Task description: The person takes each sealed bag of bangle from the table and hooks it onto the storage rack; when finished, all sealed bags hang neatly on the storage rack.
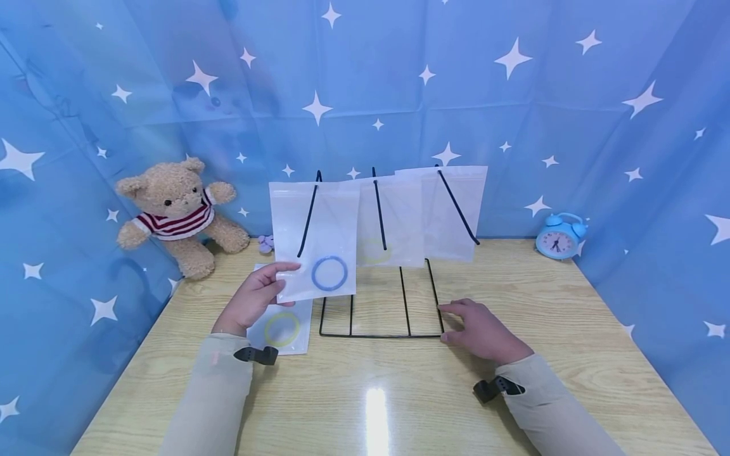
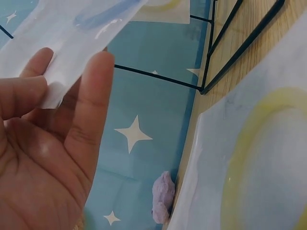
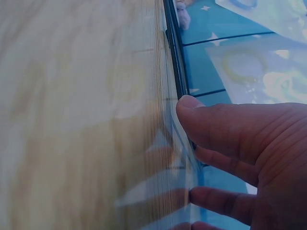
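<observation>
Across the wooden desk (image 1: 365, 373), I find my left hand (image 1: 253, 299) pinching the blue-ring bag (image 1: 331, 234) on its nearest prong (image 1: 308, 220), my right hand (image 1: 478, 326) gripping the black rack (image 1: 380, 336); hanging appears nearly complete, release being called for next.

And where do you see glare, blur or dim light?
Head view: bright glare streak on the table; left wrist view: highlights on the held bag, soft edges on the yellow ring; right wrist view: blurred table, right hand rather dim.
</observation>
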A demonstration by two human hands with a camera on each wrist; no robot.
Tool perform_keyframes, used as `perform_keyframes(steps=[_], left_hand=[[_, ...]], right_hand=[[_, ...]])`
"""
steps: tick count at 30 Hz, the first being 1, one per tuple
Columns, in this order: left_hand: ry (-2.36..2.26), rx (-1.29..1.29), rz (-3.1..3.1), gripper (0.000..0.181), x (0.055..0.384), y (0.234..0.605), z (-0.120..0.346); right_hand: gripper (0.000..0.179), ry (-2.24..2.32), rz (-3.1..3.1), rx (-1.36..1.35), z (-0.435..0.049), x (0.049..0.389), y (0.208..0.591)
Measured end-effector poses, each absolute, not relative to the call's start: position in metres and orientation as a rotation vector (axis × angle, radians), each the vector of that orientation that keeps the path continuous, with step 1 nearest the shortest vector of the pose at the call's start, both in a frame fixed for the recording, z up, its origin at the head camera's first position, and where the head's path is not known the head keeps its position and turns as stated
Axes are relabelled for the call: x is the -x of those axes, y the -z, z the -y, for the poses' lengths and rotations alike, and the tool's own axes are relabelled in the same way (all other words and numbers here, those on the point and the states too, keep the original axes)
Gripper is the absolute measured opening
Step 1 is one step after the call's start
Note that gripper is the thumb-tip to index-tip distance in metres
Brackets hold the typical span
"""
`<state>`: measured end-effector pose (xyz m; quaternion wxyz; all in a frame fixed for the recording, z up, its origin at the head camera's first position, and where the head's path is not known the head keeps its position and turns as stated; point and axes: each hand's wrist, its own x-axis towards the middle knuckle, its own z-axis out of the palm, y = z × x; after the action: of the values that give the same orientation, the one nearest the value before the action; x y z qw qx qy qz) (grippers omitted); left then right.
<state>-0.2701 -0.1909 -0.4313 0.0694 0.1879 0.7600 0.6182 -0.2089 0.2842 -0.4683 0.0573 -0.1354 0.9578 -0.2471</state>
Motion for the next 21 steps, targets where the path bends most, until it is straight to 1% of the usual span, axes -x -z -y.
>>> perform_keyframes(steps=[21], left_hand=[[-1.948,-0.675,-2.238,0.042,0.2737,0.4351,0.1846]], right_hand=[[0.063,0.755,-2.897,0.411,-0.2826,0.2077,0.4652]])
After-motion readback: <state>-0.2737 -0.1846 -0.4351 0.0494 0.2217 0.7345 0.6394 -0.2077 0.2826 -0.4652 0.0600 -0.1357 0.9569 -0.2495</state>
